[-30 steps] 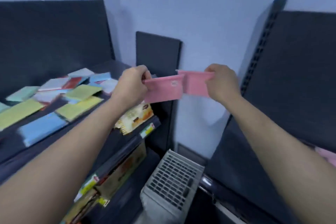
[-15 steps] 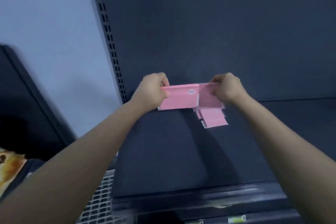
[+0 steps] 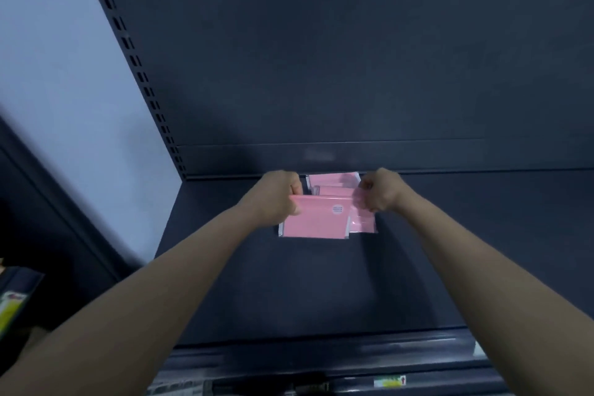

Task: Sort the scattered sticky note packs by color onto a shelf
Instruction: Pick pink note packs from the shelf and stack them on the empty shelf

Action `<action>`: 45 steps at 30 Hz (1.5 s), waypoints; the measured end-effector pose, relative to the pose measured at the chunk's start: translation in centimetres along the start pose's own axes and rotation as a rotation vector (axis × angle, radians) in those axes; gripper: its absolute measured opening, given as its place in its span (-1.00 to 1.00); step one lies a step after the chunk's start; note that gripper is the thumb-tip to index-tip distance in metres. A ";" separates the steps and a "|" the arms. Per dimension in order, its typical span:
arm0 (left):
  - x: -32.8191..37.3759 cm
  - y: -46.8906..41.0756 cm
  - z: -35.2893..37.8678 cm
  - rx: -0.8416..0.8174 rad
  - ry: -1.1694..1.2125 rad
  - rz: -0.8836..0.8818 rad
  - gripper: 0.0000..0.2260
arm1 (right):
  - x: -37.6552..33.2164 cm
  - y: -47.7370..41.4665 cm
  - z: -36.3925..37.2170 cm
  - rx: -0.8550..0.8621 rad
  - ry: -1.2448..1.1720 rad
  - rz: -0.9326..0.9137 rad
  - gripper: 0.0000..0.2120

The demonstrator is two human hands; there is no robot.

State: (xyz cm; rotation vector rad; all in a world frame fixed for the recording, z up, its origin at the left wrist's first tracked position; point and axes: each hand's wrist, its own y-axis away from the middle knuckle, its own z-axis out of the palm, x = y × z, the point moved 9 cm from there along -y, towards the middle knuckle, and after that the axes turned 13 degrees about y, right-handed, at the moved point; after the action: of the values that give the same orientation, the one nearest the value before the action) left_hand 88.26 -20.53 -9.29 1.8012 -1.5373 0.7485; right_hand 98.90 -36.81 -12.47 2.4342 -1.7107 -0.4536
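Note:
My left hand grips the top left corner of a pink sticky note pack with a round label, held low over the dark shelf. My right hand pinches a second pink pack that sits partly behind the first. More pink packs lie flat on the shelf near its back edge, just beyond both hands. Whether the held packs touch the shelf I cannot tell.
The dark back panel rises behind the shelf, with a slotted upright at its left edge. A pale wall and another dark shelf unit stand to the left. Price labels line the front rail.
The view swung from the left shelf of mixed colours to this shelf. Both hands carried the pink packs forward and down to the pink packs lying at the back.

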 end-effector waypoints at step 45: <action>-5.2 42.6 -25.6 1.064 -0.590 -0.305 -0.75 | -48.7 32.5 -5.8 0.555 0.216 -1.389 -0.76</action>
State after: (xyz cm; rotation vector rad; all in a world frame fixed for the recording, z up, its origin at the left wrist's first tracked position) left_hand 45.07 -1.86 7.44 3.1820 -1.1714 1.0397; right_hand 56.45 -2.90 10.19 3.5166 0.2315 0.2555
